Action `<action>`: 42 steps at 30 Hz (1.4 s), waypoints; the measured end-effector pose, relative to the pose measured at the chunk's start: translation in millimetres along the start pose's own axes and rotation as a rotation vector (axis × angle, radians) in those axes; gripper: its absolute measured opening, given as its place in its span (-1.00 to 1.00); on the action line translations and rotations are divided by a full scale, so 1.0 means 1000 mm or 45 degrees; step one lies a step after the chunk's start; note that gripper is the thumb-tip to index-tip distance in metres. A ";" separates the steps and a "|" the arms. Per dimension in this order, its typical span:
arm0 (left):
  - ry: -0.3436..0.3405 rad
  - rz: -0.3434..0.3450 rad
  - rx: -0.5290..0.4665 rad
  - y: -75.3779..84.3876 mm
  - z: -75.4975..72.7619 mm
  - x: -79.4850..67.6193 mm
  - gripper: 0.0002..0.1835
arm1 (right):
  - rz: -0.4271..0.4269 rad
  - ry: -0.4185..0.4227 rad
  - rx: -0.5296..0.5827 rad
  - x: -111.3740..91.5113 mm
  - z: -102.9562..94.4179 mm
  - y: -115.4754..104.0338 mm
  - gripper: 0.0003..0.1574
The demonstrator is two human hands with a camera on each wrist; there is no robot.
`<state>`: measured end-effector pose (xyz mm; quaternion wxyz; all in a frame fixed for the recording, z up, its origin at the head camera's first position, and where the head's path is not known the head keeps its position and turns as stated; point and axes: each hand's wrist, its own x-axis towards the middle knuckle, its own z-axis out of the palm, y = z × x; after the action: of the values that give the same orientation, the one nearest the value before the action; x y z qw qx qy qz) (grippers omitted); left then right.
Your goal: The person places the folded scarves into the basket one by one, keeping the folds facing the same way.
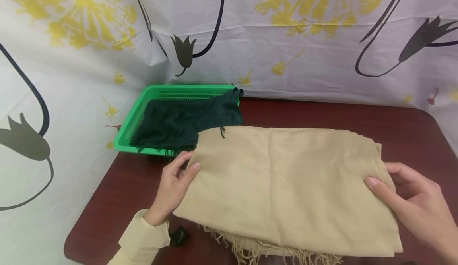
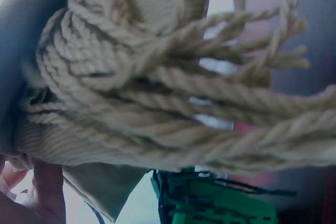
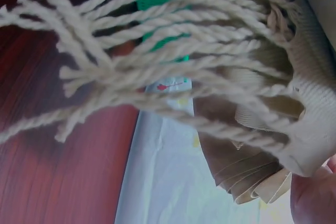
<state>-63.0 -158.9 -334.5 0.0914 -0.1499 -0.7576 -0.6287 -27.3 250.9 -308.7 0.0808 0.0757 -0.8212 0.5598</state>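
A folded beige scarf (image 1: pixel 286 185) with twisted fringe along its lower edge is held up over the table by both hands. My left hand (image 1: pixel 175 183) pinches its left edge, thumb on the front and fingers behind. On the opposite edge my right hand (image 1: pixel 415 197) grips in the same way, thumb laid over the cloth. In the left wrist view the scarf's fringe (image 2: pixel 157 77) fills most of the picture, with part of a finger at lower left. The right wrist view shows fringe strands (image 3: pixel 173 61) hanging, and stacked fold layers beneath.
A green plastic basket (image 1: pixel 119 140) stands at the back left of the dark red table (image 1: pixel 336 114). Inside it lies a dark green fringed scarf (image 1: pixel 179 118), one corner draped over the right rim. A small black object (image 1: pixel 179 236) is by the left wrist. Patterned cloth (image 1: pixel 229 38) hangs behind.
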 end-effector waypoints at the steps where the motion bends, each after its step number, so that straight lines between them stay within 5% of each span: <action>1: 0.005 0.012 0.003 0.000 -0.001 0.001 -0.69 | -0.002 0.002 -0.009 0.001 0.001 0.000 -0.69; 11: 0.084 0.011 0.047 0.000 -0.013 0.003 -0.69 | -0.082 -0.064 0.206 0.012 0.009 0.001 -0.68; 15: 0.098 0.022 0.080 0.002 -0.017 0.003 -0.68 | -0.089 -0.046 0.113 0.014 0.011 0.001 -0.68; 31: 0.149 0.121 0.166 0.009 -0.034 0.011 -0.67 | -0.175 -0.155 0.418 0.026 0.019 0.005 -0.63; 42: 0.168 0.176 0.215 0.008 -0.048 0.018 -0.65 | -0.153 -0.131 0.314 0.035 0.030 -0.004 -0.74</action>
<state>-79.7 -202.9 -312.3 0.1966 -0.1519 -0.7880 -0.5634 -62.5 220.2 -308.4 0.0620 0.1627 -0.7433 0.6459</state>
